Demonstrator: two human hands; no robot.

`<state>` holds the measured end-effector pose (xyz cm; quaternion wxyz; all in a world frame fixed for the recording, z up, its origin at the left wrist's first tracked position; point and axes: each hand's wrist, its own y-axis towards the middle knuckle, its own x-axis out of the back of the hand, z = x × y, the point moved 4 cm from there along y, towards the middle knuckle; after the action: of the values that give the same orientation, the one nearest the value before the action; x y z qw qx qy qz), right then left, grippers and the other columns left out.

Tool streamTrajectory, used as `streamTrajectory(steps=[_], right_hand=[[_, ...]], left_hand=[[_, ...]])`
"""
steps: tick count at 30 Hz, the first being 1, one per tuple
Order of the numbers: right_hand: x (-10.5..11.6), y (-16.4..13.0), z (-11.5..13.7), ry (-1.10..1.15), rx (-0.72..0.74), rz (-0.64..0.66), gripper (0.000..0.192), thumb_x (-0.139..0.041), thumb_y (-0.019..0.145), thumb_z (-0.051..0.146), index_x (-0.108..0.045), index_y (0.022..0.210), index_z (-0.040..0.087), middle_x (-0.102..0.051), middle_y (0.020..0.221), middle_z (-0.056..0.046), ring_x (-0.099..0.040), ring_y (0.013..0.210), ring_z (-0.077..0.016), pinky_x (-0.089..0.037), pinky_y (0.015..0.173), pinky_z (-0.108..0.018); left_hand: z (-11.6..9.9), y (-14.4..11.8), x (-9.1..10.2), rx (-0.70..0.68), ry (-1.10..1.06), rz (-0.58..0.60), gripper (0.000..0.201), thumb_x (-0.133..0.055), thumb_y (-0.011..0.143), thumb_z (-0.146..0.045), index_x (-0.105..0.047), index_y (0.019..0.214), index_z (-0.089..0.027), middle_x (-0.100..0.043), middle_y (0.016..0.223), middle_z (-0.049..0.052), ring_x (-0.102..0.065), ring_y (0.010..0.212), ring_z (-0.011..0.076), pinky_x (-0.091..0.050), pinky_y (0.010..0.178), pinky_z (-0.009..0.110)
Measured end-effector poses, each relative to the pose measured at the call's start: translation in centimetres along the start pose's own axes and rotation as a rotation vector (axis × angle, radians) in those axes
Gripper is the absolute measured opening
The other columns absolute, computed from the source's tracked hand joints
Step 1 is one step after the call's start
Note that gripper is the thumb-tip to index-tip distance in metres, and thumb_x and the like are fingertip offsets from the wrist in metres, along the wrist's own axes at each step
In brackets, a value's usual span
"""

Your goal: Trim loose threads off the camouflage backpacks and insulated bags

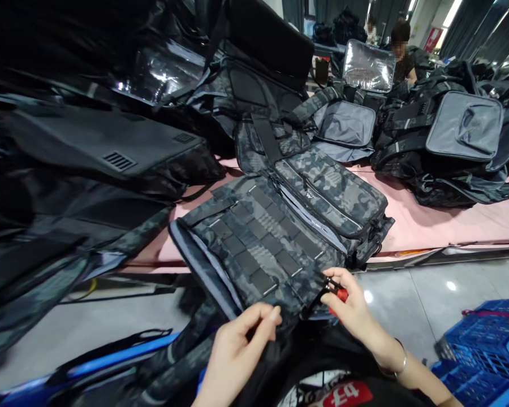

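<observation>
At table edge: camo backpack (pixel 280 226) lies flat on the pink table (pixel 428 220), bottom hem overhanging. Left hand (pixel 237 350) pinches the hem fabric; right hand (pixel 352 308) grips a red-handled tool (pixel 337 294) at a black strap (pixel 318 297)

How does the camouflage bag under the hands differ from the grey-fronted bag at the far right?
The camouflage bag lies flat at the table's near edge, with both hands on it; the grey-fronted bag sits propped up further back, untouched. The first is patterned all over with webbing rows; the second shows a plain grey panel. Both rest on the pink table.
</observation>
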<state>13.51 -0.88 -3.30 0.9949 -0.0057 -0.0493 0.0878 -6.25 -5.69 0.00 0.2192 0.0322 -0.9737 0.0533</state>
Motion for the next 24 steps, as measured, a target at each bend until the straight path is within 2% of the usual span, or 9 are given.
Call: streamTrajectory(steps=[2, 4, 9, 13, 17, 20, 24], right_hand=[[-0.5, -0.2, -0.4, -0.041, -0.038, 0.023, 0.031, -0.066, 0.071, 0.024, -0.058, 0.101, 0.021, -0.056, 0.068, 0.005, -0.052, 0.061, -0.0103, -0.045, 0.058, -0.020], [-1.0, -0.2, -0.6, -0.083, -0.032, 0.013, 0.027, -0.066, 0.072, 0.026, -0.060, 0.098, 0.020, -0.058, 0.068, 0.003, -0.053, 0.061, -0.0113, -0.046, 0.059, -0.022], [-1.3, -0.1, -0.8, -0.089, 0.010, -0.023, 0.019, -0.063, 0.076, 0.033, -0.061, 0.089, 0.018, -0.064, 0.073, -0.001, -0.057, 0.064, -0.0131, -0.048, 0.060, -0.023], [-0.8, -0.2, 0.0, -0.157, 0.053, -0.009, 0.022, -0.063, 0.075, 0.030, -0.060, 0.094, 0.019, -0.065, 0.079, -0.001, -0.059, 0.070, -0.0139, -0.049, 0.066, -0.024], [-0.3, -0.5, 1.0, -0.278, 0.118, 0.050, 0.028, -0.059, 0.079, 0.028, -0.055, 0.106, 0.020, -0.064, 0.086, -0.001, -0.060, 0.076, -0.0139, -0.049, 0.073, -0.025], [0.2, -0.5, 1.6, -0.393, 0.179, 0.076, 0.021, -0.054, 0.084, 0.028, -0.056, 0.103, 0.020, -0.066, 0.089, -0.002, -0.062, 0.080, -0.0146, -0.047, 0.074, -0.025], [0.5, -0.3, 2.6, -0.580, 0.263, 0.150, 0.019, -0.057, 0.084, 0.034, -0.062, 0.097, 0.021, -0.069, 0.090, -0.003, -0.064, 0.080, -0.0169, -0.046, 0.074, -0.026]], left_hand=[[0.2, 0.4, -0.7, -0.049, 0.173, 0.013, 0.026, -0.050, 0.082, -0.042, -0.064, 0.077, -0.021, -0.067, 0.071, 0.000, -0.061, 0.065, 0.0156, -0.047, 0.062, 0.024], [0.3, 0.8, -1.3, -0.097, 0.311, -0.024, 0.026, -0.047, 0.083, -0.040, -0.065, 0.086, -0.023, -0.071, 0.084, 0.001, -0.065, 0.074, 0.0169, -0.049, 0.067, 0.025], [-0.1, 1.0, -2.3, -0.238, 0.535, -0.132, 0.026, -0.043, 0.087, -0.037, -0.065, 0.085, -0.023, -0.071, 0.082, -0.001, -0.067, 0.069, 0.0136, -0.049, 0.060, 0.021], [-0.7, 0.6, -2.8, -0.395, 0.653, -0.273, 0.023, -0.044, 0.089, -0.031, -0.064, 0.084, -0.021, -0.071, 0.078, -0.001, -0.066, 0.065, 0.0111, -0.047, 0.056, 0.018], [-1.3, 0.6, -3.1, -0.483, 0.714, -0.363, 0.018, -0.045, 0.088, -0.022, -0.061, 0.081, -0.020, -0.068, 0.072, -0.003, -0.062, 0.057, 0.0089, -0.043, 0.051, 0.018], [-1.8, 0.7, -3.2, -0.541, 0.682, -0.363, 0.017, -0.044, 0.087, -0.017, -0.059, 0.079, -0.020, -0.064, 0.067, -0.004, -0.058, 0.053, 0.0073, -0.041, 0.051, 0.016], [-2.1, 0.7, -3.2, -0.597, 0.637, -0.398, 0.013, -0.045, 0.086, -0.015, -0.056, 0.080, -0.019, -0.065, 0.070, -0.002, -0.060, 0.060, 0.0075, -0.042, 0.055, 0.016]])
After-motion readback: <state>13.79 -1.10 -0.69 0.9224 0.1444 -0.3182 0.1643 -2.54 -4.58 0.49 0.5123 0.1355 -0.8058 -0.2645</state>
